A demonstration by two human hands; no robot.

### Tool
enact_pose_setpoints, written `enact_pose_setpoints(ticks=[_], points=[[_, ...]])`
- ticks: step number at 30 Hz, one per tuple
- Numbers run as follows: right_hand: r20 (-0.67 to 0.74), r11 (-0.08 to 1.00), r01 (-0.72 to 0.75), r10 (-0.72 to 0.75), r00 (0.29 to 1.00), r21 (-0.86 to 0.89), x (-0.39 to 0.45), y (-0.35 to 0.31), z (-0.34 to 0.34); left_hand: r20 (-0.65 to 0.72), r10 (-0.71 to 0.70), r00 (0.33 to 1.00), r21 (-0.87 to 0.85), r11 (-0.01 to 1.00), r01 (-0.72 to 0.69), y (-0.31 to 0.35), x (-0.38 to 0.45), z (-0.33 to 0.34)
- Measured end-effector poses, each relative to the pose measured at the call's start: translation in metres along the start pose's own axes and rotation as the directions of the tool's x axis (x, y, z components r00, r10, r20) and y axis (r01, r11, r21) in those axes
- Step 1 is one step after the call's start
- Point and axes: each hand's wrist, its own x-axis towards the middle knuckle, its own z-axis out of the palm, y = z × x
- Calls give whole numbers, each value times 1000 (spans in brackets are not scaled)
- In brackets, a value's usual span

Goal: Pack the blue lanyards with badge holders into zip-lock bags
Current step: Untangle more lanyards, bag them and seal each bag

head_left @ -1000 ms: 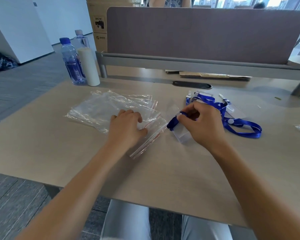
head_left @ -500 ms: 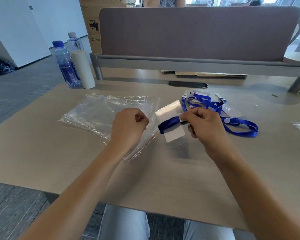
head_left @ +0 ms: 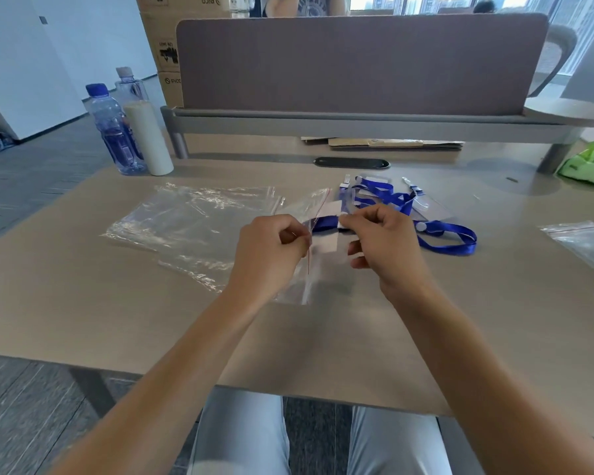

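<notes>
Hands, both raised just above the bench: left hand pinches the red-striped mouth of a clear zip-lock bag, which hangs down towards the bench top; right hand grips a folded blue lanyard with badge holder, its end at the bag's mouth — whether it is inside yet cannot be told. Stack of spare zip-lock bags — flat on the bench, left of the hands. Further blue lanyards with clear holders, loose in a heap behind and right of the right hand. Two water bottles and a white cylinder, upright at the far left. One more bag at the right edge.
</notes>
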Motion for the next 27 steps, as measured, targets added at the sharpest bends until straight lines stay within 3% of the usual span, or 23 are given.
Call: enact_pose_setpoints(ticks=[8,13,18,22,27], points=[[168,996,-14,30,985,-93,-9,11,7,4,26,1000,-45,999,-25,7,-2,8],[182,910,95,-22,983,-403,-13,23,-4,-6,-40,999,-67,997,39,2,-3,13],[293,930,21,94,951,-366,-37,26,-18,-21,-67,998,-140,988,63,2,-1,23],[315,979,-63,122,941,-192,-41,32,-22,12,-107,994,-230,967,106,11,5,34],[240,977,-97,142,960,-192,-35,37,-33,68,34,997,-7,999,-33,8,34,37]])
